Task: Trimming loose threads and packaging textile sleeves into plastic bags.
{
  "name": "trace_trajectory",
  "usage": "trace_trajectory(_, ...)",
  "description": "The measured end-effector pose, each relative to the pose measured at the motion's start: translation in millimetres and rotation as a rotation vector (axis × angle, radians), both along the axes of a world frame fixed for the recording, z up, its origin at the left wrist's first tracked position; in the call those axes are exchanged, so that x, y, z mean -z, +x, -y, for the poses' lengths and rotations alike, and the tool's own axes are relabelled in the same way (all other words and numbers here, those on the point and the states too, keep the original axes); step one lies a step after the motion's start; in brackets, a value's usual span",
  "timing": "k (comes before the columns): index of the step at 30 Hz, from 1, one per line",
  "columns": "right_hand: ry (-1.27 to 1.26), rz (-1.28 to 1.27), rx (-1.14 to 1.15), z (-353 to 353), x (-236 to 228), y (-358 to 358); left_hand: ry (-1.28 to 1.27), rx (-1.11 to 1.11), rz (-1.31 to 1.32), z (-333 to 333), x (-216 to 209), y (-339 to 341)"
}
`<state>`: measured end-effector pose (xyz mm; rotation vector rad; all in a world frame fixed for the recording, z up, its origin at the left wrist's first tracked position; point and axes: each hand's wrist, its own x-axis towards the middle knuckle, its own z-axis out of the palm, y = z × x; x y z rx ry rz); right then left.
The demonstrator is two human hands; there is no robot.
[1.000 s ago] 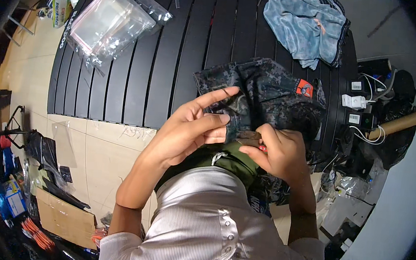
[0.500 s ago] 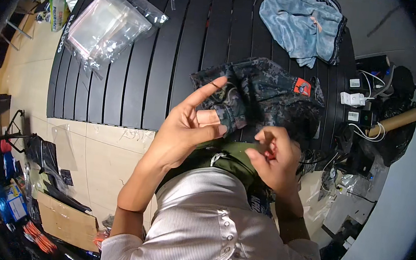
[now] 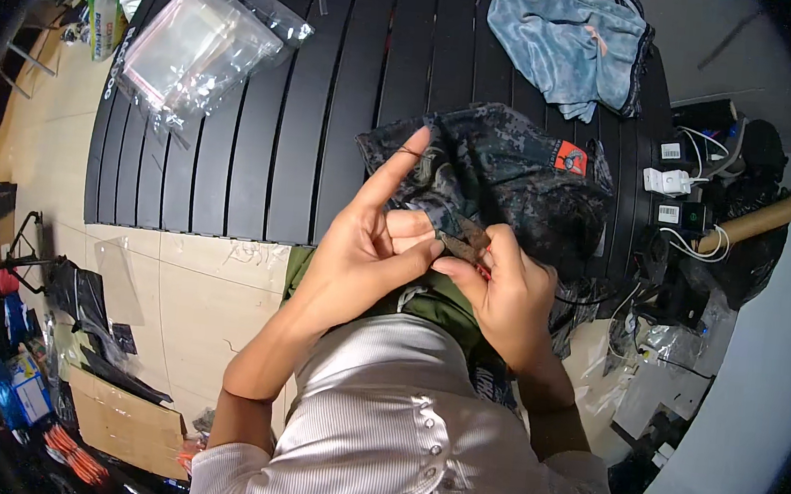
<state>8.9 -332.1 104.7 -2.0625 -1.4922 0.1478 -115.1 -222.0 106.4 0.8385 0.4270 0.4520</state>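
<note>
A dark camouflage garment (image 3: 533, 179) with an orange-red patch lies along the near edge of the table. My left hand (image 3: 363, 244) pinches its near edge between thumb and bent fingers, while the index finger points up, a thin dark line like a thread across it. My right hand (image 3: 514, 295) is closed around small thread snips (image 3: 464, 241); their brownish blades stand apart at the garment's edge, close to my left thumb. A bit of red shows between the right fingers. Whether the blades touch cloth or thread, I cannot tell.
Clear plastic bags (image 3: 201, 47) lie on the black slatted table (image 3: 232, 176) at far left. A light blue plush cloth (image 3: 563, 50) is at far right. Chargers with white cables (image 3: 674, 182) and a cardboard tube (image 3: 764, 223) are beyond the right edge. Flattened cardboard (image 3: 126, 421) lies lower left.
My right hand has moved left and slightly up, bringing the snips' blades into view beside my left thumb. The left hand keeps its pinch on the garment.
</note>
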Motion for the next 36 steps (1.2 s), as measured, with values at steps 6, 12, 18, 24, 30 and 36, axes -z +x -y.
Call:
trace_trajectory(6, -0.006, 0.132, -0.057, -0.5, -0.7, 4.6, 0.043, 0.056, 0.010, -2.6, 0.9, -3.5)
trace_trajectory(12, -0.005, 0.157, -0.074, -1.2, 1.8, 6.9, 0.028, 0.050, 0.005, -1.6, -0.5, -3.3)
trace_trajectory(18, 0.037, 0.151, -0.114, 1.4, 1.6, 11.6, 0.008, 0.038, 0.059, -6.6, 4.3, -6.2)
trace_trajectory(24, 0.027, -0.057, -0.191, 11.3, -8.3, 14.4, -0.015, -0.025, 0.005, -9.2, 0.9, -5.4)
trace_trajectory(30, 0.119, -0.009, -0.123, 18.1, 6.6, 24.8, 0.051, -0.173, -0.089, -6.0, 18.3, -5.3)
trace_trajectory(36, 0.040, -0.007, 0.395, 28.3, 28.8, 75.1, -0.153, -0.397, -0.442, -12.1, 6.8, -2.2)
